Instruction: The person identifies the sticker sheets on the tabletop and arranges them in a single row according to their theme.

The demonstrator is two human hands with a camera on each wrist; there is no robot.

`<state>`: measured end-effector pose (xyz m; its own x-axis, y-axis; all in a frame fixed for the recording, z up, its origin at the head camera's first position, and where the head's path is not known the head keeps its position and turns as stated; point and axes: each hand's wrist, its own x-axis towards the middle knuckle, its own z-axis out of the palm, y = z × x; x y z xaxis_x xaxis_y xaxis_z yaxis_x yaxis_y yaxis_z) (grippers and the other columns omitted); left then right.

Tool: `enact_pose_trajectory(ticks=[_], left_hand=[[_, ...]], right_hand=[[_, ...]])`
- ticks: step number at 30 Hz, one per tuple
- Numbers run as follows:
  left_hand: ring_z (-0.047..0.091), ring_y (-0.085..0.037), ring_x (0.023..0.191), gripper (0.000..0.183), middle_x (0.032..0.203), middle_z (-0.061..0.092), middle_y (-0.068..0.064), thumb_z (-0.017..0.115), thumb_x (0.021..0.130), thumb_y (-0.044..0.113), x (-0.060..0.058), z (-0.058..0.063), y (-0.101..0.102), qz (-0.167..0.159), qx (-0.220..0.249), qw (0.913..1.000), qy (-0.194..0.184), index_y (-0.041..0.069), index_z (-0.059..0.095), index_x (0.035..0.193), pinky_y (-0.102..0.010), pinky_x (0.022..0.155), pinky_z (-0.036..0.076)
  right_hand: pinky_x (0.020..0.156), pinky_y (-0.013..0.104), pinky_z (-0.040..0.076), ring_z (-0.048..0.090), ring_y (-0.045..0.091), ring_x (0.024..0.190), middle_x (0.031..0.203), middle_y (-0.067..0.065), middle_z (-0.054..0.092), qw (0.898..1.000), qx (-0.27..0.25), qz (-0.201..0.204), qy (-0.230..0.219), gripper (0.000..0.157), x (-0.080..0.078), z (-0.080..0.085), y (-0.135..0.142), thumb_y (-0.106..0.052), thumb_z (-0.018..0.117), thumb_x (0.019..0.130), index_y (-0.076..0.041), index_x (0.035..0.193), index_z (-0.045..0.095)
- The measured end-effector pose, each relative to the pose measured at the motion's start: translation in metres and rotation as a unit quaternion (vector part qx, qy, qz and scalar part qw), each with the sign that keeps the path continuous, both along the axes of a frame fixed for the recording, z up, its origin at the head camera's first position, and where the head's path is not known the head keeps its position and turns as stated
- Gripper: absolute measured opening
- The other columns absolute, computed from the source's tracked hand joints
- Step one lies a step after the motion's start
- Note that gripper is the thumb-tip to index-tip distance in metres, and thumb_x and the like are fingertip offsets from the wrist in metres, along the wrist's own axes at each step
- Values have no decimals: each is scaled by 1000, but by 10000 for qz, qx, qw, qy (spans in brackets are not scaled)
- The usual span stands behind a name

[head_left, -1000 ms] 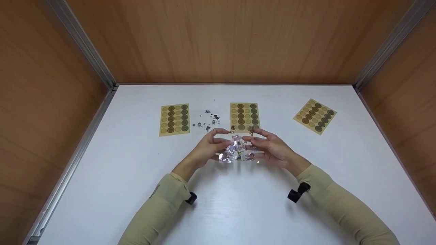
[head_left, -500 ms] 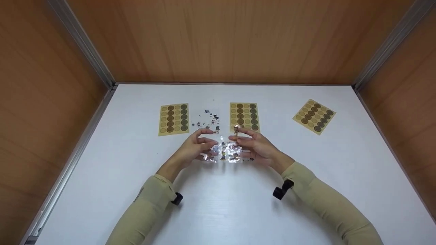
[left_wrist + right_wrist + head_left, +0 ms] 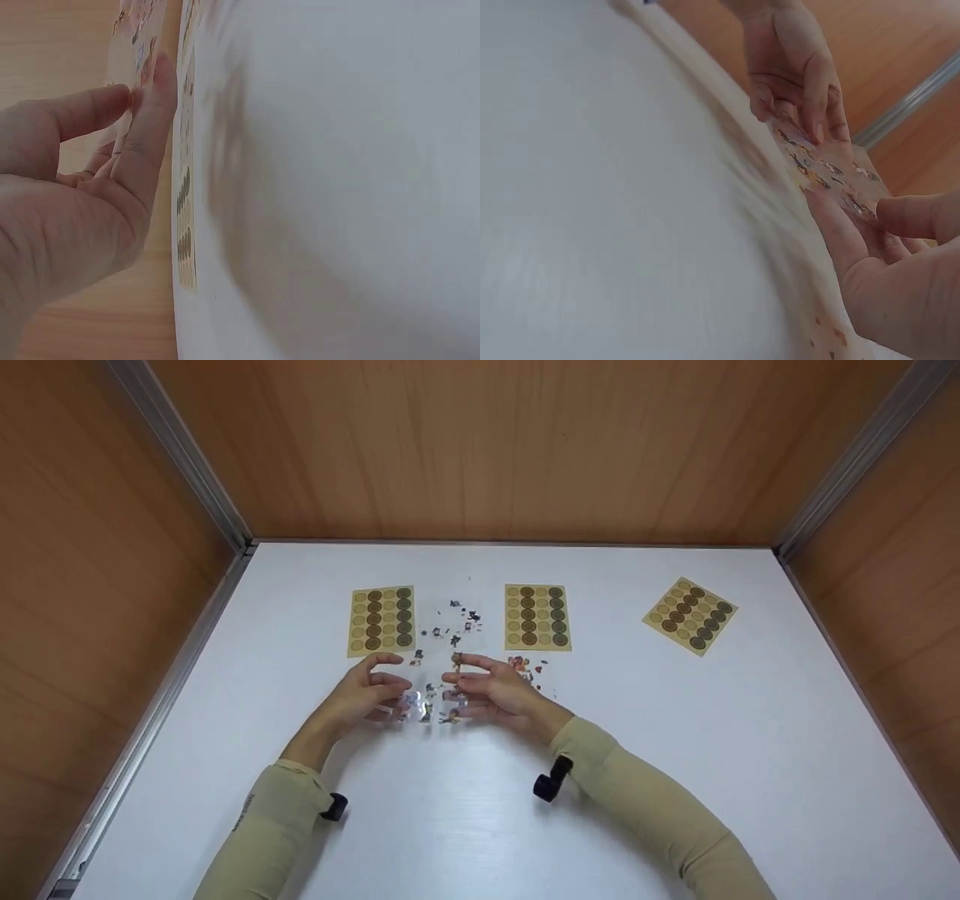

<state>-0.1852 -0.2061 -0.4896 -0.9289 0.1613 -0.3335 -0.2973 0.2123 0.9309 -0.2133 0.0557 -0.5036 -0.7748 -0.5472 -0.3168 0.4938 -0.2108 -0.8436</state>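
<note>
A clear sticker sheet [image 3: 427,711] printed with small colourful figures is held up over the white table, between both hands. My left hand [image 3: 358,691] pinches its left edge, the thumb in front and the fingers behind. At the opposite edge my right hand [image 3: 501,691] grips it the same way. The left wrist view shows the sheet [image 3: 139,45] nearly edge-on between thumb and fingers of the left hand [image 3: 90,180]. In the right wrist view the sheet [image 3: 832,169] stretches from one hand to the other, its figures visible through the plastic.
Two yellow sheets of round stickers, one on the left [image 3: 381,621] and one in the middle [image 3: 537,617], lie flat behind the hands. A third yellow sheet [image 3: 691,616] lies turned at the right. Between the first two lies another clear sheet [image 3: 454,622]. Red stickers [image 3: 538,669] show beyond the right hand.
Both hands have moved left together, carrying the clear sticker sheet. The red stickers on the table, hidden earlier behind the right hand, now show. The yellow sheets have stayed in place.
</note>
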Motion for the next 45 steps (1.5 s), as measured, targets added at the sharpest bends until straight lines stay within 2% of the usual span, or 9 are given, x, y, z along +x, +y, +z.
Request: enact_pose_trajectory(ticks=[11,18,23,26,29,31,34,38,45], left_hand=[[66,-20,78,53,99,66,-11,66,98,10,9,-12,-38,65,-377,9986,-355,7,41,145,-33,67,61],[65,-21,78,53,102,64,-13,61,100,8,13,-10,-55,212,-808,9959,-347,6,36,147,-32,66,60],[65,-21,78,57,105,62,-14,60,100,8,15,-10,-62,254,-786,9960,-331,4,32,150,-34,66,60],[65,-22,81,60,108,61,-15,61,100,9,17,-10,-65,276,-795,9959,-345,4,30,151,-34,67,61],[65,-23,83,63,111,59,-16,61,100,10,20,-9,-69,276,-918,9949,-323,4,28,154,-35,69,61],[64,-23,84,64,112,56,-16,61,100,10,22,-9,-71,332,-966,9943,-303,4,27,154,-36,69,61],[64,-23,84,66,114,54,-17,62,100,11,25,-8,-73,396,-1045,9934,-261,4,27,155,-36,68,62],[63,-23,84,68,119,51,-18,61,100,10,26,-6,-74,377,-1114,9927,-274,4,25,156,-38,68,62],[63,-22,83,66,119,50,-17,59,101,9,27,-5,-74,305,-1357,9897,-337,5,24,157,-37,67,63]], right_hand=[[82,45,62,70,24,92,119,14,69,9976,665,-116,156,43,3,-12,-55,7,62,94,-7,135,58],[79,41,63,65,22,91,117,16,61,9916,904,-135,912,93,2,-11,-87,20,69,81,-14,157,28],[83,31,60,66,23,98,122,13,55,9707,1592,-114,1799,105,3,-11,-96,19,74,76,-12,161,21],[88,24,56,64,21,102,131,14,48,9450,2114,64,2494,106,6,-11,-98,14,79,75,-8,161,21],[94,21,52,60,21,111,145,17,37,9039,2701,407,3291,107,10,-11,-99,7,82,76,-6,162,19],[105,21,45,54,23,125,154,18,28,8707,3099,693,3754,106,13,-10,-98,-1,83,79,-6,162,18],[118,29,31,38,27,143,164,17,20,8086,3744,1201,4377,101,15,-9,-96,-19,83,84,-7,162,20],[124,38,15,19,27,153,167,16,19,7355,4356,1837,4853,99,15,-8,-92,-41,82,85,-7,160,27],[124,35,10,15,23,154,167,13,18,6966,4524,2253,5092,100,13,-7,-85,-53,78,84,-8,159,30]])
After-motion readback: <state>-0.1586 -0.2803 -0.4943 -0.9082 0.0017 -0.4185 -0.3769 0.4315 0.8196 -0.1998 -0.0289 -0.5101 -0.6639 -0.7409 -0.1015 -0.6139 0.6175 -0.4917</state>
